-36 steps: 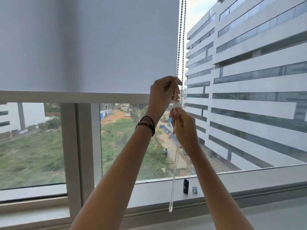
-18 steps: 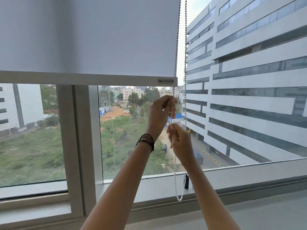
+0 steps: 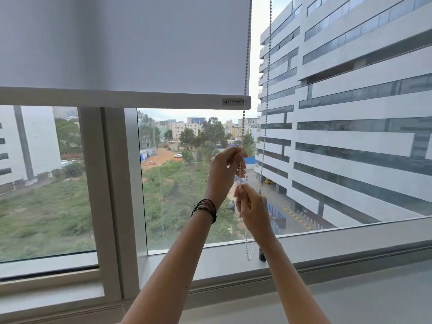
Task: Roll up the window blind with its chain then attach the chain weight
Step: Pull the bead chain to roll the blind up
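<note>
Chain (image 3: 243,127): hangs vertical off the right edge of the blind (image 3: 121,43). The near strand runs down through both grips; the far strand hangs free just to the right.
Blind: I judge it part-raised, with more pulling due.
Left grip (image 3: 224,169): the upper one, fingers pinching the near strand.
Right grip (image 3: 252,206): just below, curled round the same strand.
Pull axis: straight down, along the chain.
Weight (image 3: 262,254): upright on the sill (image 3: 350,239), beside the loop's bottom. I reckon the right grip is nearer.
</note>
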A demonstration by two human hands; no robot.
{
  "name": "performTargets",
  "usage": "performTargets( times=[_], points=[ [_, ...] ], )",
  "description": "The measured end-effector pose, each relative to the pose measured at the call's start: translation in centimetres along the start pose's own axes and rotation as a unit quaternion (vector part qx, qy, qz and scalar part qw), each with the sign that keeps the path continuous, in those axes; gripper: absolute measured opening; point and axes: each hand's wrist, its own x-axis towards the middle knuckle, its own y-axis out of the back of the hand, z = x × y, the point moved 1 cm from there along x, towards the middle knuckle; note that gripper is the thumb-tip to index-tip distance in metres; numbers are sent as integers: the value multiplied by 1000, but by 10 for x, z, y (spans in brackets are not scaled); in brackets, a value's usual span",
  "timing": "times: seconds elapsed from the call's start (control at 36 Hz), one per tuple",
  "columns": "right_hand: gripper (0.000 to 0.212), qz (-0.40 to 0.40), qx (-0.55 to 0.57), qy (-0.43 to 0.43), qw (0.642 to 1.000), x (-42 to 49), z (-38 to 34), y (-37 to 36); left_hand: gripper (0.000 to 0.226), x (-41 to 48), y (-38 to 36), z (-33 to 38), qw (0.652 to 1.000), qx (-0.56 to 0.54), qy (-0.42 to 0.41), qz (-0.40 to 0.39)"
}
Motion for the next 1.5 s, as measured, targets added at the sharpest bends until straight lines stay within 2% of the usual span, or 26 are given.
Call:
performTargets(
  times=[0.11,0.25,0.56,0.78,1.5],
  points=[
    [27,2,34,-25,999,-4,-2,-3,16,0,1,-1,1000,-1,4,-6],
    [18,-1,61,-59,996,-5,-9,-7,16,0,4,-1,1000,24,-1,-1],
    [27,16,34,-29,999,-9,-6,-5,15,-6,5,4,1000,9,18,-3],
    [26,-4,28,-35,999,-21,1,-3,16,-17,2,-3,999,0,32,-18],
    [31,-64,8,-97,993,-89,39,-9,16,-85,-12,-47,996,18,70,-44]
  ],
)
